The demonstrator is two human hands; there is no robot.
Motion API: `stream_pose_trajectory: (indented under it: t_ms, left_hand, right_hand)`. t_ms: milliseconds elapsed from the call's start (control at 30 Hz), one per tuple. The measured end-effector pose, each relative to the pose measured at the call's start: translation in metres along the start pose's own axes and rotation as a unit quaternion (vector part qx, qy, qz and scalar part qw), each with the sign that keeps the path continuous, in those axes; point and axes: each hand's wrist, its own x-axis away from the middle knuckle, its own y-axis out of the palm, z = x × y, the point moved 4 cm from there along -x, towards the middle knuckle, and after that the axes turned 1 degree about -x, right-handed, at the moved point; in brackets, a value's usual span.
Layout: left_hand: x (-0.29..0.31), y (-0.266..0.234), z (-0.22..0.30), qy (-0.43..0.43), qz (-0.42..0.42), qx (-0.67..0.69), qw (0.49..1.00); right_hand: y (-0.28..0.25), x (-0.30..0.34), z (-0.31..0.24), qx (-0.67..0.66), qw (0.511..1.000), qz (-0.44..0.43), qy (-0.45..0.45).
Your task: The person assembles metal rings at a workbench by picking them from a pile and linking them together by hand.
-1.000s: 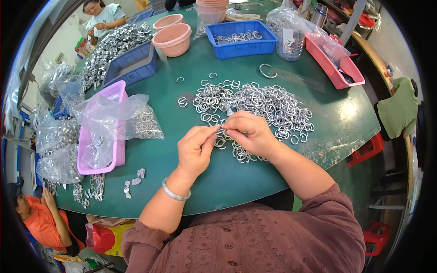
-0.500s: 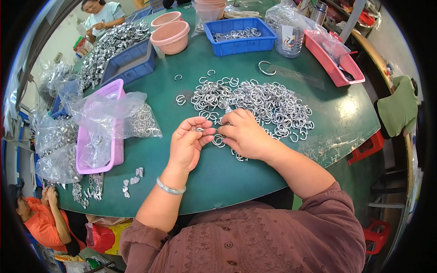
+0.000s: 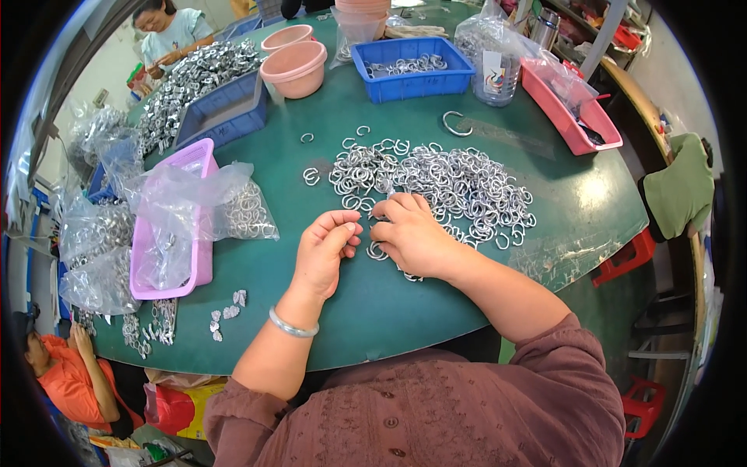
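A large heap of silvery open metal rings (image 3: 467,180) lies on the green table in front of me. My left hand (image 3: 327,247) is just left of the heap's near edge, thumb pressed to the fingers in a pinch; whatever lies between them is hidden. At that near edge, my right hand (image 3: 416,237) is bent with its fingers curled toward my left hand. Its fingertips are partly hidden and touch or hover over a few rings; I cannot make out what they grip. The two hands are close together but apart.
To the left stands a lilac basket (image 3: 204,265) with plastic bags, beside a bag of rings (image 3: 249,214). Farther back are blue trays (image 3: 416,86), pink tubs (image 3: 294,71) and a coral basket (image 3: 576,132). Silvery pieces (image 3: 231,312) lie near left. Co-workers sit at the left.
My left hand's thumb and fingers have closed together, and the small metal piece seen in it before is now hidden. My right hand has shifted only slightly.
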Motion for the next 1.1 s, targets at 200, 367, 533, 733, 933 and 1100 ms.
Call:
stream_pose_trajectory:
  t_ms: [200, 367, 533, 733, 933, 1100]
  left_hand:
    - [0.001, 0.0, -0.001, 0.01, 0.0, -0.051, 0.999]
    - [0.0, 0.006, -0.003, 0.025, -0.029, -0.115, 0.993]
    - [0.004, 0.006, -0.008, 0.057, -0.045, -0.175, 0.982]
    - [0.008, 0.012, -0.007, 0.008, -0.043, -0.132, 0.99]
    - [0.009, 0.012, -0.006, 0.004, -0.062, -0.062, 0.996]
    - [0.008, 0.01, -0.006, 0.015, -0.063, -0.067, 0.996]
  right_hand:
    - [-0.008, 0.001, 0.008, -0.13, 0.99, 0.047, 0.028]
    - [-0.019, -0.001, 0.02, -0.226, 0.967, 0.111, 0.05]
    - [-0.023, -0.001, 0.015, -0.241, 0.961, 0.128, 0.05]
    - [-0.03, 0.001, 0.005, -0.166, 0.976, 0.142, -0.001]
    - [-0.03, 0.0, -0.001, -0.081, 0.985, 0.134, -0.076]
    - [-0.029, -0.001, -0.005, -0.071, 0.985, 0.127, -0.093]
